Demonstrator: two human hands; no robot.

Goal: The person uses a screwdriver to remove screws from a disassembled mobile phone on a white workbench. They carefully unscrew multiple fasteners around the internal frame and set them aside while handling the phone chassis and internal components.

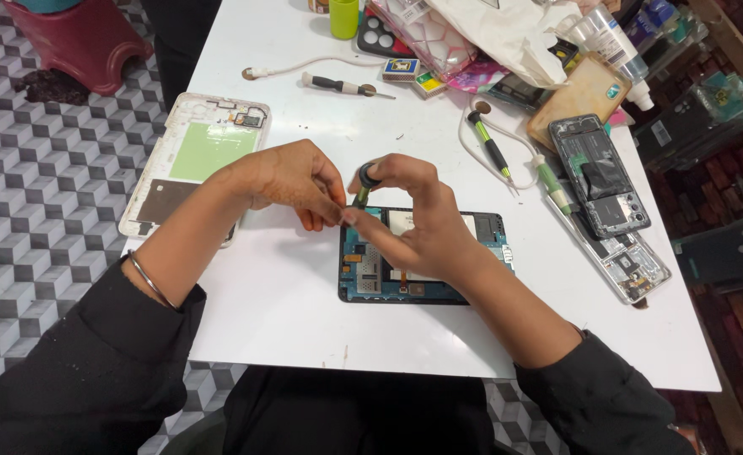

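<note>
Evidently a screw is being worked: the right hand (pixel 413 215) pinches a small screwdriver (pixel 363 187) upright over the opened tablet (pixel 489 229); the left hand (pixel 291 181), just left of it, seemingly steadies the shaft. Turning next needs steady downward pressure.

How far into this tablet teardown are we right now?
Done: the back cover is off and lies left of the opened tablet, whose circuit board is exposed. In hand: the right hand holds a small screwdriver upright over the tablet's upper left corner, and the left hand pinches near its tip. Left: board and battery remain seated in the frame.
</note>
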